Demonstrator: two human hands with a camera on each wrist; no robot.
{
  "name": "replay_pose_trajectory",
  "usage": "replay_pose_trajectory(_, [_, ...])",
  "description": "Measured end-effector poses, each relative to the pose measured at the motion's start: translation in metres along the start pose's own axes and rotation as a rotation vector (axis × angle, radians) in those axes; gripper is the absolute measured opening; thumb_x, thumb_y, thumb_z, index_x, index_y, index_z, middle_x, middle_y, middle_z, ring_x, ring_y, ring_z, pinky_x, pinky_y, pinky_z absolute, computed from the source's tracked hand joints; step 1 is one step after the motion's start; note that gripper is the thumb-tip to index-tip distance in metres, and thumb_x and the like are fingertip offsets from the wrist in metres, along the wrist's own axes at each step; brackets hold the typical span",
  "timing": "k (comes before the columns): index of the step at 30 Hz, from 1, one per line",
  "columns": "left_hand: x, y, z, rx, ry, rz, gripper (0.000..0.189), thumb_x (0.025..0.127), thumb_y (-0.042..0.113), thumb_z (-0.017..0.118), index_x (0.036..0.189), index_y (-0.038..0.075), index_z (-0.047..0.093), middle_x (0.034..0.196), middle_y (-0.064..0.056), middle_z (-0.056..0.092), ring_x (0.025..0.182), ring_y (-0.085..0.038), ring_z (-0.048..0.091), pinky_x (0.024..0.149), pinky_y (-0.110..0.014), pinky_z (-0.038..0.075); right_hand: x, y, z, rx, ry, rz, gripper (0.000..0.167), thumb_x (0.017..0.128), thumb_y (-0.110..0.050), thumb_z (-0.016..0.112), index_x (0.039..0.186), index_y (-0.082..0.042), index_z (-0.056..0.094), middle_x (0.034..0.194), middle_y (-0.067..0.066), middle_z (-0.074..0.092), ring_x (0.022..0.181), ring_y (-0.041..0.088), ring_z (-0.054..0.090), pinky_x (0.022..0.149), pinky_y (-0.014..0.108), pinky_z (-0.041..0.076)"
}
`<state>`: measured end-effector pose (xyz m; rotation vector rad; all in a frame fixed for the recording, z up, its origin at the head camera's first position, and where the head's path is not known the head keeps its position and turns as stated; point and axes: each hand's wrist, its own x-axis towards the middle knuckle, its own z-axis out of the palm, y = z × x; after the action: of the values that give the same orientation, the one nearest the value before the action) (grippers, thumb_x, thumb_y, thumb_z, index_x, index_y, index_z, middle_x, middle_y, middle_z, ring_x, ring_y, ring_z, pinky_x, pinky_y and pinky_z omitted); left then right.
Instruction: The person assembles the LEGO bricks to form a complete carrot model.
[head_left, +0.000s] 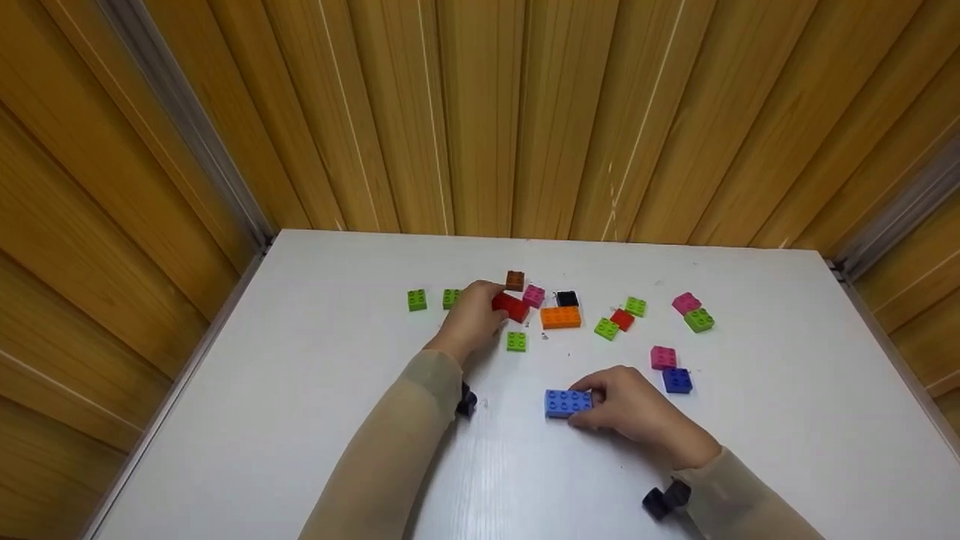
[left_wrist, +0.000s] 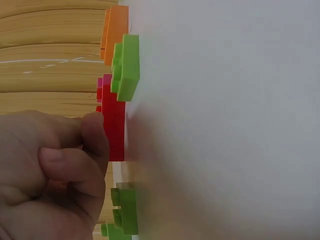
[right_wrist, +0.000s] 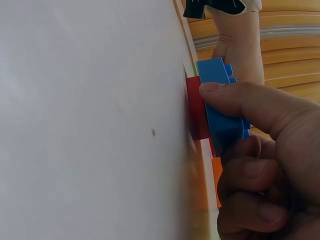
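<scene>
My left hand (head_left: 472,319) pinches a red building brick (head_left: 511,307) between thumb and fingers, on the far half of the white table. In the left wrist view that red brick (left_wrist: 114,125) stands between the fingertips and a light green brick (left_wrist: 126,67). Nearer the front, my right hand (head_left: 626,405) grips a light blue brick (head_left: 568,403) by its right end, studs upward. The right wrist view has the thumb laid along the side of this blue brick (right_wrist: 217,107), with the other fingers curled below. Behind it a red brick (right_wrist: 196,107) is partly hidden.
Around the left hand lie a brown brick (head_left: 514,280), a pink brick (head_left: 534,295), an orange brick (head_left: 561,318), a black brick (head_left: 568,298) and several green ones. Pink (head_left: 663,357) and dark blue (head_left: 677,380) bricks sit beyond the right hand. Wood-patterned panels (head_left: 480,112) border the table.
</scene>
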<state>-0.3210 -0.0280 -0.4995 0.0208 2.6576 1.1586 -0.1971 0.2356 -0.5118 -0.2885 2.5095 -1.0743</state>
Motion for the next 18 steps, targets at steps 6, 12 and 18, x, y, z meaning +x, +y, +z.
replay_pose_trajectory(6, [0.002,0.002,0.0,0.113,-0.007,0.002,0.051,0.11,0.013,0.074,0.16,0.016,0.065,0.159,-0.005,0.065,0.157,-0.025,0.058,0.132,-0.045,0.046,-0.001,-0.001,0.0,0.02,-0.013,0.021,0.045,0.087,-0.031,0.099,0.127,-0.016,0.086,0.096,0.001,0.069,0.084,0.019,0.058,0.064,0.024,0.041])
replay_pose_trajectory(12, [0.0,-0.003,0.003,0.192,0.005,0.051,0.047,0.113,0.016,0.07,0.16,0.02,0.065,0.162,-0.003,0.064,0.156,-0.026,0.059,0.131,-0.046,0.048,-0.003,0.0,-0.001,0.035,-0.02,0.022,0.045,0.087,-0.03,0.099,0.128,-0.015,0.085,0.088,0.0,0.066,0.078,0.018,0.057,0.061,0.023,0.04])
replay_pose_trajectory(18, [-0.009,0.002,-0.001,0.291,0.014,0.099,0.042,0.115,0.014,0.066,0.157,0.017,0.068,0.159,-0.004,0.068,0.154,-0.027,0.062,0.13,-0.045,0.049,-0.003,0.0,-0.001,0.039,-0.02,0.012,0.045,0.088,-0.03,0.099,0.128,-0.015,0.086,0.088,0.001,0.067,0.077,0.018,0.057,0.061,0.023,0.041])
